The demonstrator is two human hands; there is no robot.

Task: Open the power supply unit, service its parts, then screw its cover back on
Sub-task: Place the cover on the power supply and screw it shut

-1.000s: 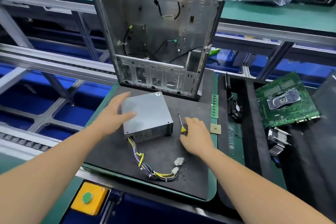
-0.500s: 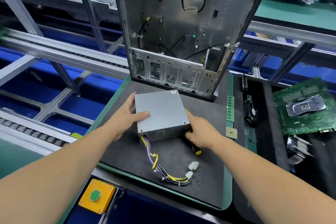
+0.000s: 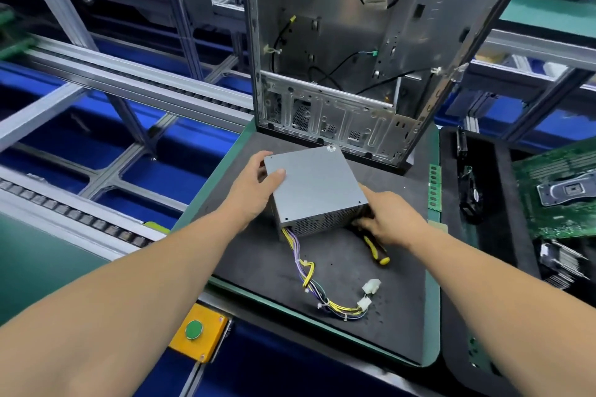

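Note:
The grey metal power supply unit (image 3: 314,185) lies on a black foam mat (image 3: 338,267), its cover on and its meshed end facing me. A bundle of yellow and purple wires (image 3: 309,277) with white plugs trails from it toward me. My left hand (image 3: 254,185) grips its left side, thumb on the top plate. My right hand (image 3: 387,219) is at the unit's right near corner and holds a black and yellow screwdriver (image 3: 375,250), whose handle sticks out toward me; its tip is hidden.
An open, gutted computer case (image 3: 371,51) stands upright behind the unit. A black tray (image 3: 483,177) on the right holds a fan, a green motherboard (image 3: 561,190) and a heatsink. A green memory stick (image 3: 434,187) lies at the mat's right edge. A yellow box with a green button (image 3: 195,330) sits below.
My right hand picked the screwdriver up off the mat and moved to the unit's right near corner. My left hand shifted to grip the unit's left side. The camera moved closer.

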